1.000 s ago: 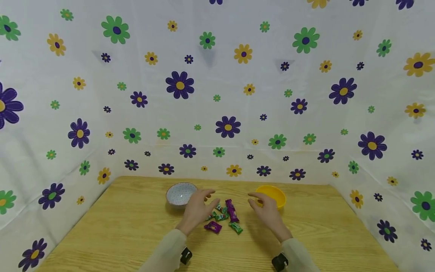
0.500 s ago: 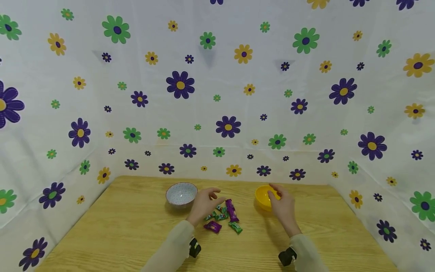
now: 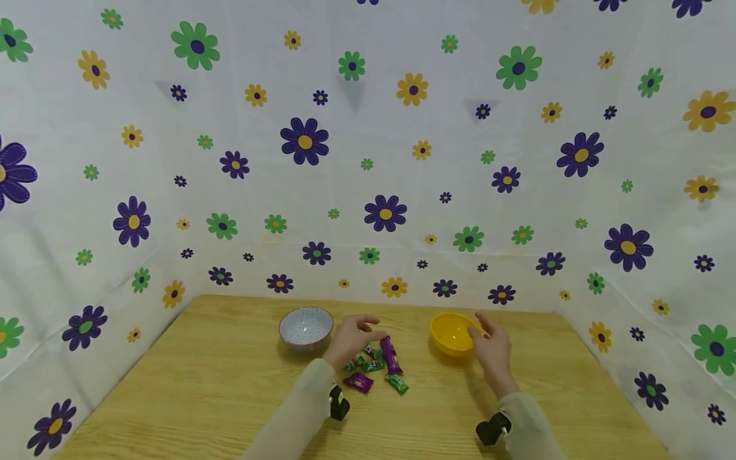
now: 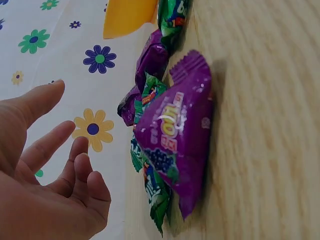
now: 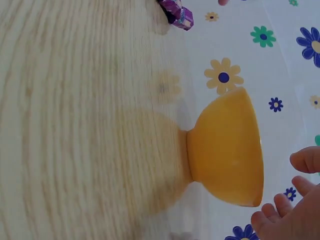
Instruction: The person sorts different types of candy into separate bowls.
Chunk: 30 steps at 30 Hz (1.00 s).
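Note:
My left hand (image 3: 353,338) hovers above a group of wrapped candies, its fingers loosely bent and holding nothing. Under and beside it lie several green candies (image 3: 372,363) and a long purple candy (image 3: 391,355). Closer to me are a small purple candy (image 3: 359,382) and a single green candy (image 3: 397,383). In the left wrist view a purple candy with a grape picture (image 4: 175,135) looms large beside the hand (image 4: 55,170). My right hand (image 3: 494,351) is at the right side of the yellow bowl (image 3: 448,335), fingers spread; a small gap to the rim shows in the right wrist view.
A patterned grey-white bowl (image 3: 306,328) stands left of the candies, near the left hand. All of this rests on a wooden table (image 3: 230,383). Flower-printed white sheets (image 3: 368,128) enclose the table at the back and both sides.
My right hand has moved right, from in front of the yellow bowl to its right side. My left hand has shifted a little to the right over the candies. Bowls and candies stay put.

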Tool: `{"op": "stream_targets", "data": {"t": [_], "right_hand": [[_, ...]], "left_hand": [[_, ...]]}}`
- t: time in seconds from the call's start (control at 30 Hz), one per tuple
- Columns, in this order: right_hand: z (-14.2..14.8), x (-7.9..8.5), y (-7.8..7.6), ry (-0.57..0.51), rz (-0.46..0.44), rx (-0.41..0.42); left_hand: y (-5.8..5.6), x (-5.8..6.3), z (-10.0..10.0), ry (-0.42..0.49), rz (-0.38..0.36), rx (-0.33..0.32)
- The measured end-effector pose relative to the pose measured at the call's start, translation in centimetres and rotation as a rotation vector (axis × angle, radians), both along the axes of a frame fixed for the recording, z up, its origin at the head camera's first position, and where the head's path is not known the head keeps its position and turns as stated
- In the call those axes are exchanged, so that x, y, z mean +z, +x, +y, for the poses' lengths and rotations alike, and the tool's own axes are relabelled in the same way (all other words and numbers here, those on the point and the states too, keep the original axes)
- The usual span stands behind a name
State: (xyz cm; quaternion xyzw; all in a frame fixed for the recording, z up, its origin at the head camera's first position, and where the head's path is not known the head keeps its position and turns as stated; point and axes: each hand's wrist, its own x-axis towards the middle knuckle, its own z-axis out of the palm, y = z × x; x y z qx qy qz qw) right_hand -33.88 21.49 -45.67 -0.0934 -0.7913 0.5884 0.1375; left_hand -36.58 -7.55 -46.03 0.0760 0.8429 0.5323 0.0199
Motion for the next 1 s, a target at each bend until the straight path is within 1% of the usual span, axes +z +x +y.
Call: {"op": "stream_targets", "data": {"t": [0.13,0.2,0.3,0.37,0.5,0.67,0.77,0.83,0.9,1.0], "right_hand": [[0.7,-0.5,-0.2,-0.15,-0.061,0.046],[0.9,-0.7,-0.4,-0.204,-0.107,0.073],[1.0,-0.9,-0.4,-0.247,-0.174,0.103],[1.0,-1.0,-0.5,-0.239,-0.21,0.103],[1.1,-1.1,-0.6,-0.275,-0.226,0.13],[1.2,-1.2,-0.9,-0.364,-0.237,0.174],[1.3,-1.4,-0.9,-0.417,-0.253,0.18],[1.4,-1.5,-0.8,-0.431,-0.259,0.183],[1.4,-1.6,-0.8,-0.432,-0.261,0.187],[1.3,-1.7,-0.7,-0.429,-0.259,0.188]], "left_hand": [[-0.4,-0.2,0.2,0.021,-0.037,-0.015],[-0.6,-0.4,0.1,0.019,-0.052,-0.021],[-0.8,-0.7,0.0,0.009,-0.063,-0.035],[-1.0,-1.0,-0.2,0.009,-0.066,-0.049],[-1.6,-1.6,-0.5,0.028,-0.081,-0.06],[-2.1,-1.6,-0.7,0.026,-0.103,-0.081],[-2.0,-1.5,-0.6,0.032,-0.139,-0.098],[-1.9,-1.4,-0.4,0.04,-0.17,-0.102],[-1.9,-1.5,-0.3,0.049,-0.186,-0.109],[-1.8,-1.5,-0.3,0.047,-0.192,-0.117]]}}
